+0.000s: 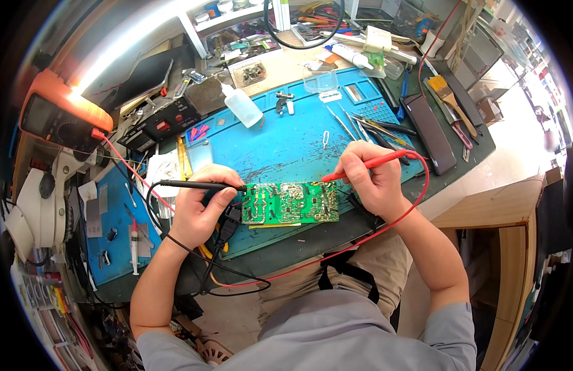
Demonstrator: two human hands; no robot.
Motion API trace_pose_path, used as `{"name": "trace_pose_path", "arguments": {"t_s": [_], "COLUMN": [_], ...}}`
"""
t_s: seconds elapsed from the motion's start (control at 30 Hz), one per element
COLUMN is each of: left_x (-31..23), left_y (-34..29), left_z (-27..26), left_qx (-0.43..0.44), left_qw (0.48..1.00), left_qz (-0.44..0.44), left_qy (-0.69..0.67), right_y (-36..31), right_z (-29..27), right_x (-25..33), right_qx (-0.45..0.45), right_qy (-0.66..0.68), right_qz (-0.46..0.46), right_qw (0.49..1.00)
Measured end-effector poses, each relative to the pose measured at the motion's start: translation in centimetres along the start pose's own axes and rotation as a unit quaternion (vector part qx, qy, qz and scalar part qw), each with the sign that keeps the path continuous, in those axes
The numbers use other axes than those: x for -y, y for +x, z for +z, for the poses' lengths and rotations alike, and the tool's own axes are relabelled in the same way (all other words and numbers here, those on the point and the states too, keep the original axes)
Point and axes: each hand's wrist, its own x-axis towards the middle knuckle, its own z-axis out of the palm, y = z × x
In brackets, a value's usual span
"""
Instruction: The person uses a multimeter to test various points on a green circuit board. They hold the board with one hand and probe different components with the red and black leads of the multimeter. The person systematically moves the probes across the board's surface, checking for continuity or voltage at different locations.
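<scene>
1. Green rectangular circuit board [291, 203]: at the near edge of the blue work mat [262, 154], between the separated hands.
2. Nine o'clock from it: left hand [206, 207], gripping a slim black probe [190, 183].
3. Between two and three: right hand [370, 179], pinching a red probe [385, 159].
4. Eleven: translucent white squeeze bottle [243, 108] (contents unclear); beyond, a clear plastic box [249, 74] of small parts.

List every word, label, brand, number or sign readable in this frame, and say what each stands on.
No text reads clearly enough to quote.
Green circuit board: any printing is too small to read.
Black probe and red probe: no legible text.
Orange multimeter: dial markings too small to read.
Black box with a red switch: panel markings too small.
White tube: any lettering is too blurred.
</scene>
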Motion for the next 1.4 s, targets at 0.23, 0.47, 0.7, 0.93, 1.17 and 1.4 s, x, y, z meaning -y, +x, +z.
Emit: {"name": "trace_pose_path", "arguments": {"t_s": [0.23, 0.47, 0.7, 0.93, 1.17, 1.4], "left_x": [-0.18, -0.21, -0.17, 0.21, 0.08, -0.29], "left_y": [0.03, -0.01, 0.00, -0.01, -0.04, -0.06], "left_z": [-0.13, -0.14, 0.11, 0.02, 0.04, -0.07], "left_qx": [0.016, 0.022, 0.004, 0.005, 0.006, 0.020], "left_qw": [1.000, 1.000, 1.000, 1.000, 1.000, 0.999], "left_qz": [-0.015, -0.013, -0.011, 0.005, -0.004, -0.028], "left_qy": [-0.001, 0.001, -0.015, -0.004, -0.014, -0.020], "right_y": [-0.13, -0.10, -0.17, -0.11, -0.02, 0.01], "right_z": [-0.17, -0.06, -0.17, -0.12, -0.15, -0.17], "right_x": [-0.03, -0.04, -0.22, -0.11, 0.18, 0.18], "right_qx": [0.002, -0.002, 0.007, 0.007, 0.006, 0.005], "right_qy": [0.002, 0.001, -0.008, -0.006, -0.007, -0.009], "right_qz": [0.014, 0.009, -0.005, -0.006, 0.000, 0.001], "right_qw": [1.000, 1.000, 1.000, 1.000, 1.000, 1.000]}}
